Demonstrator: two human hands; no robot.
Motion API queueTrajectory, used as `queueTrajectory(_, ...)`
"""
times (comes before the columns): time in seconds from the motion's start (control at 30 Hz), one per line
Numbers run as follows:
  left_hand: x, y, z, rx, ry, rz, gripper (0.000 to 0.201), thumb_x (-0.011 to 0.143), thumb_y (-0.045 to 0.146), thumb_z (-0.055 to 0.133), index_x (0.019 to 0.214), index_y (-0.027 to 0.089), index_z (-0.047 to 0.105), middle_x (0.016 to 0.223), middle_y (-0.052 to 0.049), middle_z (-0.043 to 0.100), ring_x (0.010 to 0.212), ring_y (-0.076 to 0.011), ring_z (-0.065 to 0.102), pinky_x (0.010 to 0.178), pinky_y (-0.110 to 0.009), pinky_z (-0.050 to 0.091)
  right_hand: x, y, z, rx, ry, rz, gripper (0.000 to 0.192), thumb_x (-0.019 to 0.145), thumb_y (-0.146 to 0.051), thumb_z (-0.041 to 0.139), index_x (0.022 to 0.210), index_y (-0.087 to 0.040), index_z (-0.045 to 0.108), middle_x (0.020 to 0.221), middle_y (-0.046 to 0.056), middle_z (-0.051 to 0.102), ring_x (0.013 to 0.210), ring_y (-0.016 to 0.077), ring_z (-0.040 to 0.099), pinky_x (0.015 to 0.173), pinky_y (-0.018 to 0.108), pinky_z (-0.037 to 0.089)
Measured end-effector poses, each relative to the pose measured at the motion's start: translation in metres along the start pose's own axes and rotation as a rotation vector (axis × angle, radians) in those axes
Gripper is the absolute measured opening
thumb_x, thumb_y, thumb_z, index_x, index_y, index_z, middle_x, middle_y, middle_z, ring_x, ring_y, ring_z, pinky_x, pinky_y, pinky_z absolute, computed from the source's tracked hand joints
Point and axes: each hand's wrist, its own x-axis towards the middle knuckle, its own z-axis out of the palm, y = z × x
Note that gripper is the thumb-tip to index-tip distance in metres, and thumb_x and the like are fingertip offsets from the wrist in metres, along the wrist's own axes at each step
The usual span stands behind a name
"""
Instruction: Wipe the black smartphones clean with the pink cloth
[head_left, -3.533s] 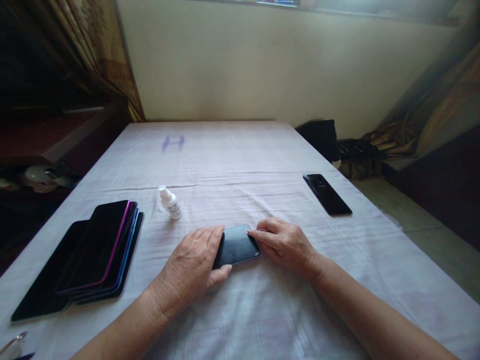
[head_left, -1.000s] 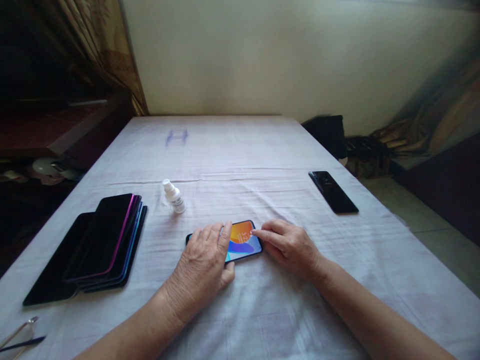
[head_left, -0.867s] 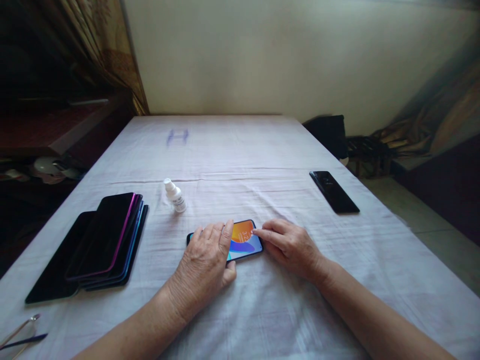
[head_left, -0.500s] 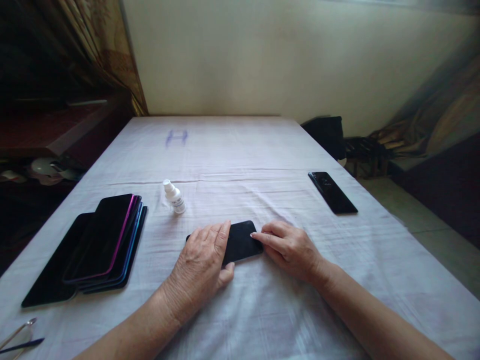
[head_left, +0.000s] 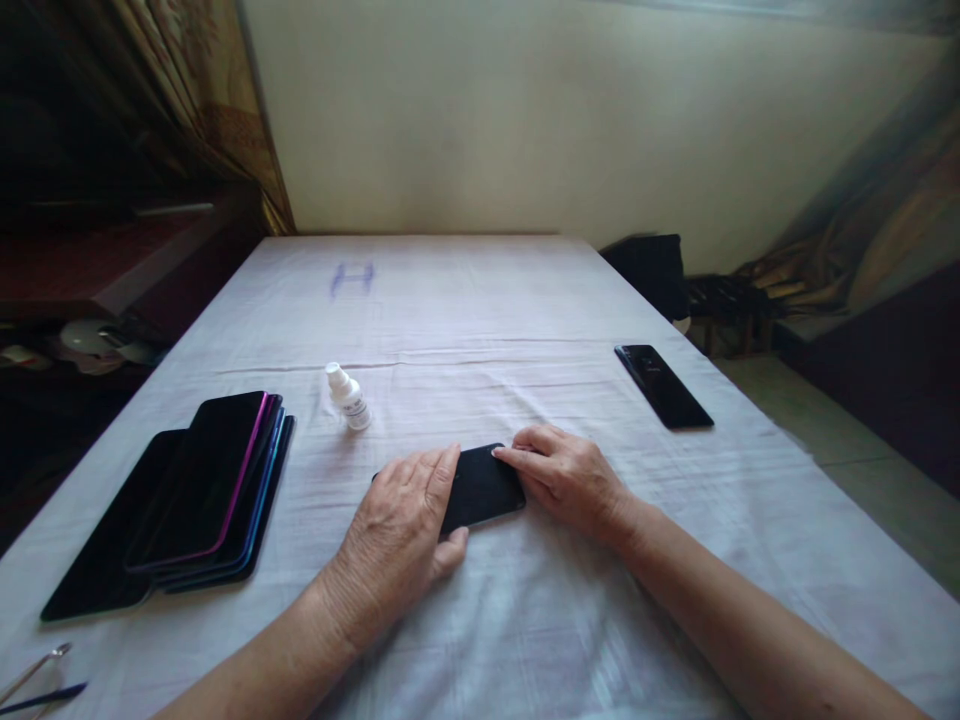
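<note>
A black smartphone [head_left: 484, 487] lies on the cloth with its dark glossy face up. My left hand [head_left: 409, 510] is laid across its left part, thumb at the near edge and fingers over the far side, holding it. The fingers of my right hand [head_left: 566, 475] are drawn together over the phone's far right corner, the index tip touching the glass. A tiny pale spot shows at that fingertip; whether it is a nail or something pinched, I cannot make out. Beyond my left hand stands a small white bottle [head_left: 348, 398] with a white cap.
To the left is a stack of several phones [head_left: 202, 480], one with a pink edge. Another dark phone [head_left: 664, 388] lies at the right. Tweezers [head_left: 34, 670] and a dark thin tool [head_left: 45, 698] sit at the near left corner. A pale cloth [head_left: 465, 290] covers the table.
My right hand has slid a little away from me and leftward, its fingertip moving along the phone's right end toward the far corner. My left hand keeps its hold on the phone.
</note>
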Motion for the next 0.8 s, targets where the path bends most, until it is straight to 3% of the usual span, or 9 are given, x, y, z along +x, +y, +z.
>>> queueTrajectory(0.3,-0.006,-0.006,0.002,-0.01,0.005,0.008,0.072,0.079,0.026,0.062,0.143,0.008,0.034,0.13,-0.021,0.061,0.119,-0.032,0.06,0.102,-0.047,0.048,-0.016,-0.012,-0.013,0.03,-0.055,-0.02,0.027,0.097,-0.015,0.047,0.109,-0.021,0.071,0.09,0.005,0.068,0.076,0.0136,0.062,0.066,0.023,0.049)
queueTrajectory(0.6,-0.045,-0.034,-0.002,0.102,0.023,-0.048,0.067,0.092,0.048,0.053,0.145,0.01,0.035,0.133,-0.02,0.059,0.122,-0.0324,0.059,0.101,-0.046,0.051,0.007,0.002,-0.002,-0.027,-0.09,0.034,0.027,0.092,-0.012,0.052,0.106,-0.022,0.072,0.091,0.004,0.067,0.08,0.0142,0.061,0.07,0.023,0.049)
queueTrajectory(0.8,-0.06,-0.038,0.0,0.131,0.059,-0.098,0.068,0.098,0.056,0.037,0.149,0.011,0.03,0.134,-0.02,0.058,0.123,-0.0327,0.058,0.102,-0.046,0.049,0.005,0.0,0.0,-0.002,-0.086,0.067,0.029,0.091,-0.011,0.05,0.109,-0.022,0.071,0.091,0.005,0.068,0.08,0.0146,0.061,0.071,0.024,0.05)
